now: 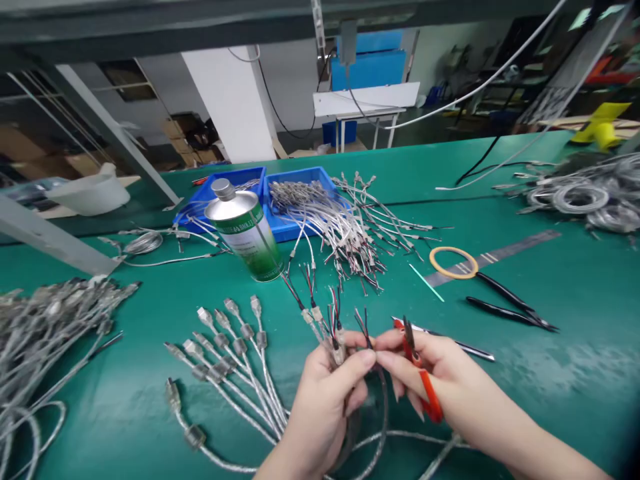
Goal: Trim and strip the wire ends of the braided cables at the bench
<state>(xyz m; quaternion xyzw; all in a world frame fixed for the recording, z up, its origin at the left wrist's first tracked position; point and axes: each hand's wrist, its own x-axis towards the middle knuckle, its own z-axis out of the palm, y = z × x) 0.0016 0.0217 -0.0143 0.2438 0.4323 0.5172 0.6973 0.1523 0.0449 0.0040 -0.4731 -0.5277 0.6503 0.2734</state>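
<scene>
The left hand [325, 393] gripped a cable bundle [333, 337]; the right hand [430, 377] clasped red cutters [423, 373]. A can [245, 230] and blue trays [295, 190] stood above centre.

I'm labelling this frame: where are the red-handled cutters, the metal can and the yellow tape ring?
red-handled cutters [429, 395]: head view, on the red handle.
metal can [246, 230]: head view, on its green label.
yellow tape ring [436, 266]: head view, on its left rim.
</scene>
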